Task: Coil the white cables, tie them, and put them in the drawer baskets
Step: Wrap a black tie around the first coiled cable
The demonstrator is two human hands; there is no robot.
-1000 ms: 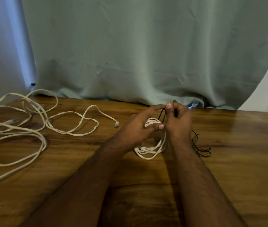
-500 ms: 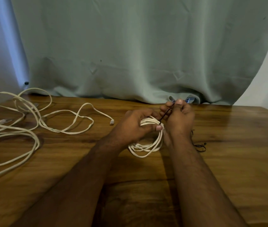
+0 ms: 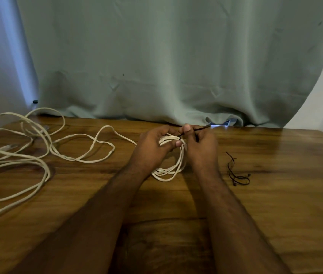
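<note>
One coiled white cable (image 3: 169, 169), held at the middle of the tabletop (image 3: 275, 214). Loose white cable (image 3: 38, 155) left of the coil: one tangled heap, number of separate cables in it can't be told; two grey plug ends visible in it. One black tie (image 3: 193, 129) at the top of the coil. More black ties (image 3: 237, 175) right of the coil: one small bunch, likely two or three, count unclear. Two hands: left hand (image 3: 152, 147), right hand (image 3: 202, 147). One curtain (image 3: 166, 66) behind the coil.
</note>
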